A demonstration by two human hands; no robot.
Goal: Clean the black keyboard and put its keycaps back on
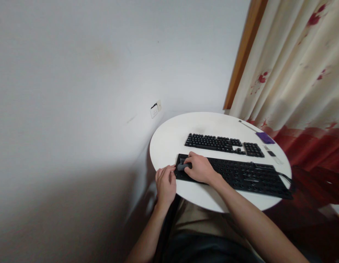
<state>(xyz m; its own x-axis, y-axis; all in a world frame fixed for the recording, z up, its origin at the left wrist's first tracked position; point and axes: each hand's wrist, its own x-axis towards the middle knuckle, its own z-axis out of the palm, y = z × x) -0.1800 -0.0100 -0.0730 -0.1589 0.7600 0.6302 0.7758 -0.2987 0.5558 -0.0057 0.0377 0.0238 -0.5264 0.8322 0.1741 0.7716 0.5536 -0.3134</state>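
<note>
A black keyboard base, its key switches bare of caps, lies near the front edge of the round white table. My right hand is closed around a soft-looking dark grey piece, perhaps a cloth, pressed on the left end of the base. Its exact kind is not clear. My left hand rests at the left end of the base, fingers bent against its edge. Behind the base, black keycaps are laid out in keyboard order, with the number-pad caps at their right.
At the table's right side lie a purple cloth, a thin stick-like tool and a small black-and-clear item. A black cable leaves the base. The wall with a socket stands left; a curtain hangs right.
</note>
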